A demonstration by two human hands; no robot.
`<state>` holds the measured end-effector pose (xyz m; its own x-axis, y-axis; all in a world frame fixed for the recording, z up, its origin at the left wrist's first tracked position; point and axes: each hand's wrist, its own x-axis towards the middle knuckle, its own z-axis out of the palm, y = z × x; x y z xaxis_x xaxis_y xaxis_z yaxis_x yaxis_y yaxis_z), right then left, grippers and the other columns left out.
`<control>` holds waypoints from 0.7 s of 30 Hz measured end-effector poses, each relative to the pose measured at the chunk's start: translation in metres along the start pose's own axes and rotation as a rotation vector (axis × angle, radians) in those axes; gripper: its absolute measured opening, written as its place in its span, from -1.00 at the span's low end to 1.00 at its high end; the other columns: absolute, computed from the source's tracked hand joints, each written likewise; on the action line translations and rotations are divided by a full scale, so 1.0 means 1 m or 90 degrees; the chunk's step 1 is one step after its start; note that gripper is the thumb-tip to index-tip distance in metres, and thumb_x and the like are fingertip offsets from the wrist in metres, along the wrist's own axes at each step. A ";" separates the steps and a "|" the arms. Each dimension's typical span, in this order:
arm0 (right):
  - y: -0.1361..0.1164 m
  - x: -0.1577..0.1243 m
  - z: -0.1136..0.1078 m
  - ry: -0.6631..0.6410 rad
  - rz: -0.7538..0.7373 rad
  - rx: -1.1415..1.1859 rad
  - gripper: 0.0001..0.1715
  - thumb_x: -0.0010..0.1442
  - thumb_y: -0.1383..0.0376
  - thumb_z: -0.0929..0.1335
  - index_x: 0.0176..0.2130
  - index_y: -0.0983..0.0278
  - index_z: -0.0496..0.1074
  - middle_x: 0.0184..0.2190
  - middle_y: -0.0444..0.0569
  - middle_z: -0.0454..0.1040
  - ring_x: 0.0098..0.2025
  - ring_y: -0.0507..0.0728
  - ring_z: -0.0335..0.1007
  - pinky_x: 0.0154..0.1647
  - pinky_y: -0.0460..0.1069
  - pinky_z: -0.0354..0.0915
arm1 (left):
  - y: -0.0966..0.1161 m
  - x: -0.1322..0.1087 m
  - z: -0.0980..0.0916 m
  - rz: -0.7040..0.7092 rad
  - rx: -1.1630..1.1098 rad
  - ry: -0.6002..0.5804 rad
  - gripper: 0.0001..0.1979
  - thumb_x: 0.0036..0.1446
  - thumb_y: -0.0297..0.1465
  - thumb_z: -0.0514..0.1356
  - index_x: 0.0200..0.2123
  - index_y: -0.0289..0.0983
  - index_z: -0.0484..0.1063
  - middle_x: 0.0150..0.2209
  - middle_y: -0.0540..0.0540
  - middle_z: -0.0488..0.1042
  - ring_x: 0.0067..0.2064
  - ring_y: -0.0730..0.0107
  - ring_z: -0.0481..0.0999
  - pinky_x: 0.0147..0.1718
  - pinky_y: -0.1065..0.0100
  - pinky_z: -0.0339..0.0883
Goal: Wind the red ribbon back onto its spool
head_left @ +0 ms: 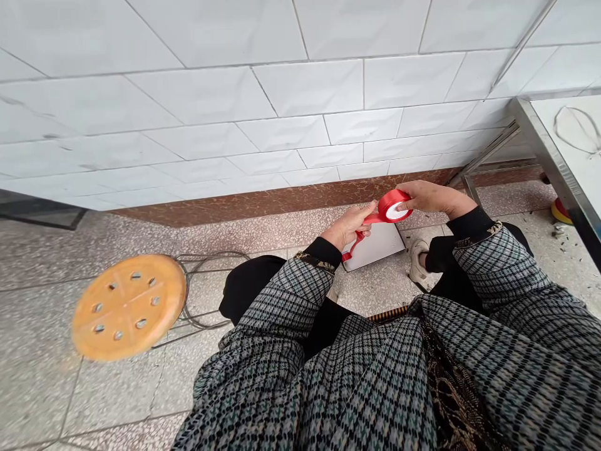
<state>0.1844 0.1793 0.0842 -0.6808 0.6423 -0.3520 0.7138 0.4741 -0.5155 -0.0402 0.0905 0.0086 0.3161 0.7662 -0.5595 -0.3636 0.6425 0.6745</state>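
Note:
A roll of red ribbon [393, 205] with a white core is gripped in my right hand [429, 195], fingers around its right side. From the roll a red strip runs left to my left hand [350, 224], which pinches it between thumb and fingers. The loose end of the red strip [357, 241] hangs below my left hand, curled. Beneath the hands, a white flat panel [375, 246] sits low near the floor; the left forearm and hand hide part of it.
To the left stands a stool with a round orange seat [129, 307] and wire legs. A metal-framed table [556, 156] is on the right, with a thin looped wire [576, 130] on top. The white tiled wall [319, 88] rises ahead. Small scraps lie on the floor at right.

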 end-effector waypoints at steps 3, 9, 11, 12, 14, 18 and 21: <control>-0.010 -0.001 0.005 -0.011 0.002 -0.128 -0.89 0.30 0.29 0.48 -0.16 0.25 0.54 -0.17 0.07 0.63 -0.17 0.22 0.50 -0.18 0.06 0.26 | -0.005 0.004 -0.001 -0.006 0.057 0.005 -0.47 0.11 0.14 0.40 -0.43 -0.22 0.45 -0.65 0.12 0.14 -0.64 0.65 -0.13 -0.61 0.40 -0.14; -0.044 -0.007 0.020 -0.010 -0.015 -0.343 -0.87 0.38 0.34 0.44 -0.07 0.33 0.56 -0.02 0.24 0.64 0.04 0.35 0.54 -0.15 0.08 0.28 | -0.012 0.009 -0.001 -0.028 0.096 -0.013 -0.45 0.00 0.12 0.48 -0.48 -0.18 0.37 -0.66 0.17 0.01 -0.65 0.60 -0.12 -0.63 0.39 -0.21; -0.054 -0.008 0.026 0.000 -0.019 -0.396 -0.84 0.42 0.35 0.40 -0.03 0.35 0.56 0.00 0.28 0.64 0.07 0.38 0.53 -0.10 0.10 0.28 | -0.013 0.010 0.000 -0.036 0.098 -0.024 -0.44 0.00 0.10 0.49 -0.51 -0.17 0.34 -0.68 0.17 0.00 -0.65 0.59 -0.11 -0.63 0.39 -0.21; -0.058 -0.008 0.028 0.002 -0.015 -0.418 -0.83 0.43 0.37 0.38 -0.02 0.37 0.55 0.00 0.29 0.64 0.07 0.39 0.53 -0.08 0.11 0.27 | -0.013 0.010 0.001 -0.036 0.095 -0.031 -0.45 0.00 0.07 0.51 -0.52 -0.17 0.32 -0.68 0.17 0.00 -0.65 0.59 -0.11 -0.63 0.39 -0.21; -0.064 -0.006 0.032 0.008 -0.008 -0.447 -0.80 0.43 0.40 0.36 -0.01 0.40 0.56 -0.01 0.31 0.64 0.07 0.40 0.53 -0.05 0.14 0.27 | -0.013 0.010 0.002 -0.036 0.086 -0.039 -0.45 -0.01 0.03 0.53 -0.52 -0.17 0.31 -0.68 0.16 0.01 -0.64 0.59 -0.10 -0.62 0.39 -0.22; -0.062 -0.001 0.032 0.021 -0.008 -0.444 -0.82 0.35 0.38 0.44 -0.04 0.39 0.56 -0.03 0.31 0.64 0.07 0.42 0.51 -0.02 0.15 0.24 | -0.011 0.008 0.005 -0.048 0.092 -0.019 -0.46 0.01 0.02 0.53 -0.51 -0.19 0.33 -0.66 0.17 0.01 -0.64 0.62 -0.10 -0.62 0.40 -0.19; -0.054 0.005 0.028 0.049 -0.021 -0.386 -0.83 0.31 0.32 0.47 -0.11 0.36 0.56 -0.07 0.28 0.63 0.05 0.41 0.49 -0.05 0.14 0.24 | -0.007 0.005 0.007 -0.040 0.070 -0.012 -0.52 0.07 -0.02 0.50 -0.46 -0.21 0.37 -0.65 0.19 0.04 -0.64 0.63 -0.09 -0.62 0.42 -0.15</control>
<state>0.1383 0.1397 0.0882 -0.7070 0.6522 -0.2735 0.6740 0.7385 0.0188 -0.0298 0.0896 0.0044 0.3528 0.7230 -0.5940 -0.2442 0.6839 0.6875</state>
